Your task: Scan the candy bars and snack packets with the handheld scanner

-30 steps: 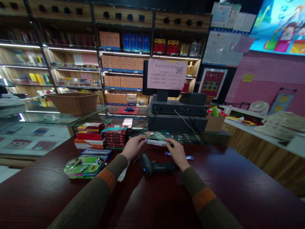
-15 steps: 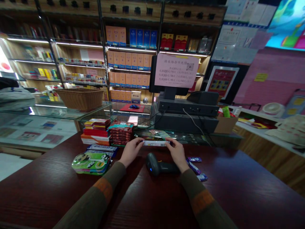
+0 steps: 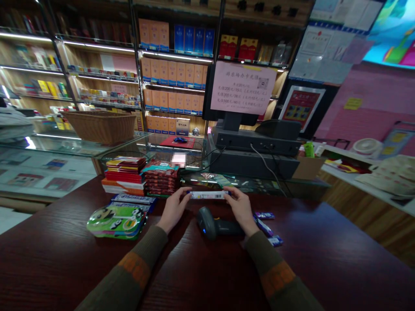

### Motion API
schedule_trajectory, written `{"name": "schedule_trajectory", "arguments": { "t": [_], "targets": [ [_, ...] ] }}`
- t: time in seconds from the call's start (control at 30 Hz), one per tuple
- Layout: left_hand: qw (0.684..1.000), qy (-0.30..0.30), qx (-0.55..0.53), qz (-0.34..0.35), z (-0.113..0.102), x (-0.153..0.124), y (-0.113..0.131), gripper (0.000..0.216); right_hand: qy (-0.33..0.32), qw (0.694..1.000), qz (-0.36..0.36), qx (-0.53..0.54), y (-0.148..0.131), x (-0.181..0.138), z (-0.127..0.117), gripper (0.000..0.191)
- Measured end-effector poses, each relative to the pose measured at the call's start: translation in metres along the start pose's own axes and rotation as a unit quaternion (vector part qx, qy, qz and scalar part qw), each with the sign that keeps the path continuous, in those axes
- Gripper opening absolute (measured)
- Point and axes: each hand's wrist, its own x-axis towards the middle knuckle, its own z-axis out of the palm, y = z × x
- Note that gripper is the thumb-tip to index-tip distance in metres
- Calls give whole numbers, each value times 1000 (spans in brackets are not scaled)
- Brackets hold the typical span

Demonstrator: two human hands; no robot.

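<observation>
Between my two hands is a slim white-and-purple candy stick pack (image 3: 207,195), held level with a printed barcode side towards me. My left hand (image 3: 175,208) pinches its left end, and my right hand (image 3: 240,207) pinches the right end. Just below it a dark handheld barcode scanner (image 3: 210,224) lies on the table with a small blue light lit; its handle runs towards my right wrist. Several similar purple packs (image 3: 264,225) lie right of my right hand, partly hidden by it. Left of my left hand sits a green panda-printed tin (image 3: 117,221).
Behind the tin are blue packets (image 3: 132,201), a stack of red and orange packs (image 3: 125,175) and a pile of dark red bags (image 3: 161,178). A monitor with a pink sign (image 3: 241,88) stands on a black register (image 3: 253,155) at the back. A wicker basket (image 3: 100,126) rests on the glass counter.
The view has shifted a little, with the shelves now higher. Both hands still hold the candy stick pack, whose barcode side now shows more clearly.
</observation>
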Motion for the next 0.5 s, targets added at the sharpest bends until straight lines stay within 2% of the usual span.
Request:
{"name": "schedule_trajectory", "arguments": {
  "t": [0.13, 0.27, 0.37, 0.5],
  "targets": [
    [996, -34, 55, 69, -1, -4, -1, 40, 4, 1000, 13, 2, 2, 0, 1, 38],
    [977, -73, 171, 106, -5, -6, 0, 41, 2, 1000, 8, 3, 2, -1, 2, 37],
    [956, -56, 257, 130, -7, -5, 0, 36, -1, 1000, 9, 10, 1, -3, 4, 36],
    [939, -20, 298, 172, -8, -5, -1, 34, 0, 1000, -4, 16, -1, -5, 7, 34]
  ]
}}
